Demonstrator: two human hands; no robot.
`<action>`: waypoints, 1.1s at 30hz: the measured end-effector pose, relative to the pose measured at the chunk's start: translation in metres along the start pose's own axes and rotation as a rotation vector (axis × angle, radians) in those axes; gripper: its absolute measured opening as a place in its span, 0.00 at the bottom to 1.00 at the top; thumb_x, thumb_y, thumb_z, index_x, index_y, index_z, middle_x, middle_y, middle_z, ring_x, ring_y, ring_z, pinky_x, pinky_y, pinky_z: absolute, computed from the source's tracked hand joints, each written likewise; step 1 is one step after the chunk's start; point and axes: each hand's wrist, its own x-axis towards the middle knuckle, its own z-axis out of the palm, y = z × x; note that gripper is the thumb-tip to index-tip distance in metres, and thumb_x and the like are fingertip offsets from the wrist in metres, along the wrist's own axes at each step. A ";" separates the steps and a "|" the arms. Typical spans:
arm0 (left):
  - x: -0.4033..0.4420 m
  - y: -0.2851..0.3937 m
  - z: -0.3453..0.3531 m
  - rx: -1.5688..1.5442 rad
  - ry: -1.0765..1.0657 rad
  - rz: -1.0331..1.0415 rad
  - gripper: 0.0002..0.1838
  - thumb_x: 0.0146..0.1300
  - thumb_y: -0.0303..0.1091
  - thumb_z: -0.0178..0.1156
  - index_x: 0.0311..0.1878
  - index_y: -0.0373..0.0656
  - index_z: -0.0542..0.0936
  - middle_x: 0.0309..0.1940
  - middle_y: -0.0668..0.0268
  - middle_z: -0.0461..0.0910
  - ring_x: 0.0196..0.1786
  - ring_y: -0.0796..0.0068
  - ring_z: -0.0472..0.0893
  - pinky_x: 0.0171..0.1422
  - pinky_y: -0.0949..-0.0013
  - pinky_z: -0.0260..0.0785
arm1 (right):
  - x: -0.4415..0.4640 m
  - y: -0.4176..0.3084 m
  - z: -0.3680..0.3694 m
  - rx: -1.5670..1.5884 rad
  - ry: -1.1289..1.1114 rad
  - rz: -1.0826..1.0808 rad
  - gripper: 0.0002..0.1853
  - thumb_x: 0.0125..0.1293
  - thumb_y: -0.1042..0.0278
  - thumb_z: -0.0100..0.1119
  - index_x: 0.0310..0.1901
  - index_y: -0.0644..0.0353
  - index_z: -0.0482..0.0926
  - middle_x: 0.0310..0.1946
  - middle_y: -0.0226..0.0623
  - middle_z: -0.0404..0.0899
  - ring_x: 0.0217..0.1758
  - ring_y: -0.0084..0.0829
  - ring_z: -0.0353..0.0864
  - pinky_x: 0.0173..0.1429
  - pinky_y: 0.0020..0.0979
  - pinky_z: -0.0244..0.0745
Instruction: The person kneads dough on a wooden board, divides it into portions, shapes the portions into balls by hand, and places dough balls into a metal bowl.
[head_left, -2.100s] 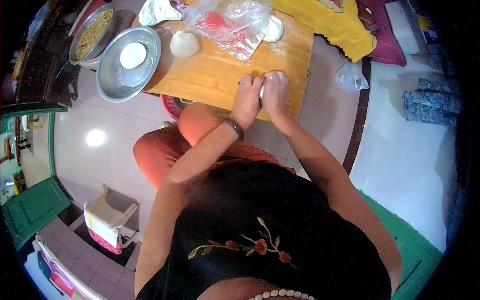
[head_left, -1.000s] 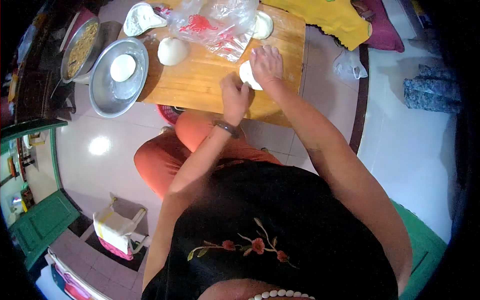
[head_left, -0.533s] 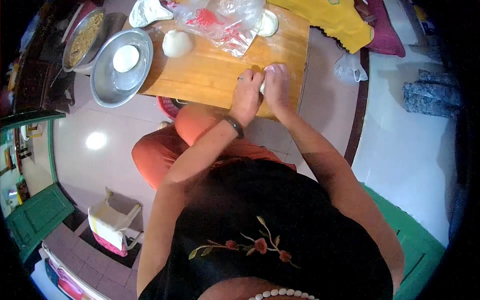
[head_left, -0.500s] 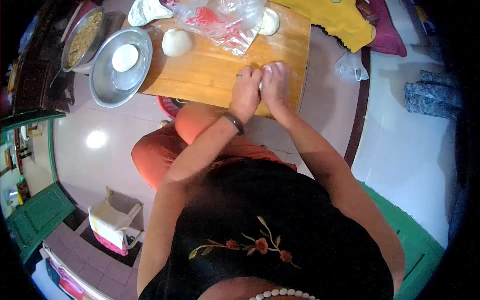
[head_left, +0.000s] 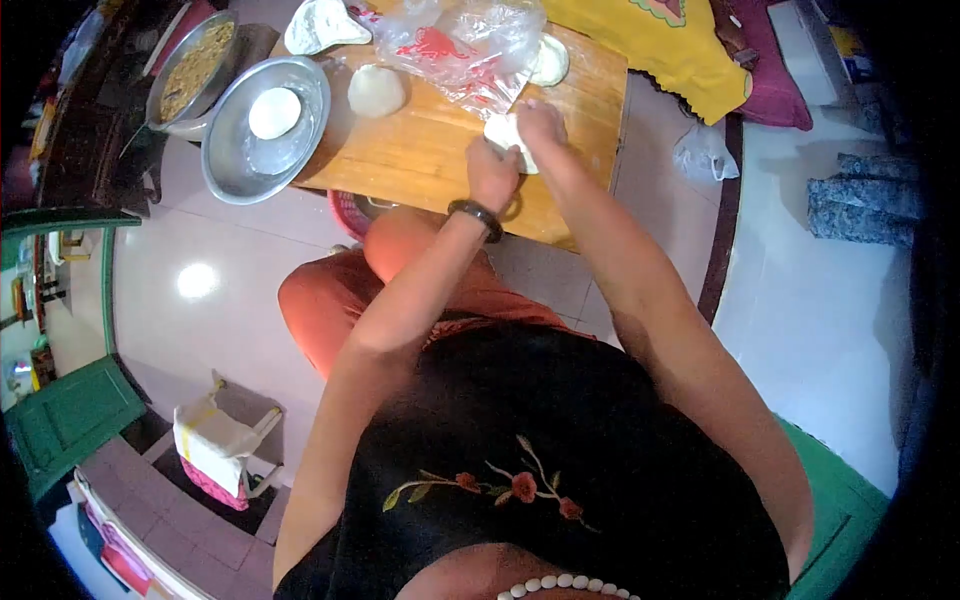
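Observation:
A pale lump of dough (head_left: 502, 130) lies on the wooden board (head_left: 430, 160), between my two hands. My left hand (head_left: 492, 170) grips its near edge, with the thumb pointing towards the middle. On the far right side my right hand (head_left: 541, 122) has its fingers bent over the dough; part of the lump is hidden under them. A round ball of dough (head_left: 377, 92) rests further left on the board. Another flattened round piece (head_left: 550, 62) sits at the back right, beside a clear plastic bag with red print (head_left: 450, 45).
Left of the board stands a metal basin (head_left: 225, 165) with a white dough ball (head_left: 274, 113) in it. Behind it is a bowl of chopped filling (head_left: 200, 68). A white cloth-like item (head_left: 322, 27) lies at the back left. Under the board shows a red basket (head_left: 347, 213).
My hands have moved apart from being pressed together, and the dough between them now shows. My right hand has gone further forward. The view has shifted slightly.

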 end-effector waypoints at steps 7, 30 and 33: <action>-0.039 0.048 -0.010 0.254 -0.233 0.533 0.22 0.48 0.14 0.56 0.50 0.38 0.72 0.44 0.48 0.72 0.50 0.40 0.72 0.55 0.50 0.67 | -0.078 0.045 -0.048 0.552 -0.024 0.112 0.16 0.70 0.60 0.45 0.34 0.65 0.75 0.32 0.48 0.77 0.39 0.47 0.77 0.47 0.46 0.71; -0.043 0.041 -0.017 0.269 -0.214 0.426 0.22 0.52 0.18 0.61 0.51 0.40 0.73 0.46 0.48 0.71 0.50 0.41 0.73 0.53 0.49 0.69 | -0.065 0.052 -0.046 0.743 -0.144 0.200 0.18 0.71 0.53 0.46 0.34 0.60 0.76 0.30 0.41 0.76 0.36 0.40 0.77 0.42 0.43 0.72; -0.046 0.029 -0.018 0.387 -0.240 0.422 0.20 0.52 0.18 0.60 0.50 0.40 0.73 0.46 0.48 0.70 0.50 0.41 0.73 0.52 0.49 0.69 | -0.099 0.047 -0.038 0.126 0.209 -0.443 0.13 0.67 0.61 0.49 0.35 0.64 0.76 0.40 0.50 0.75 0.47 0.48 0.73 0.52 0.46 0.69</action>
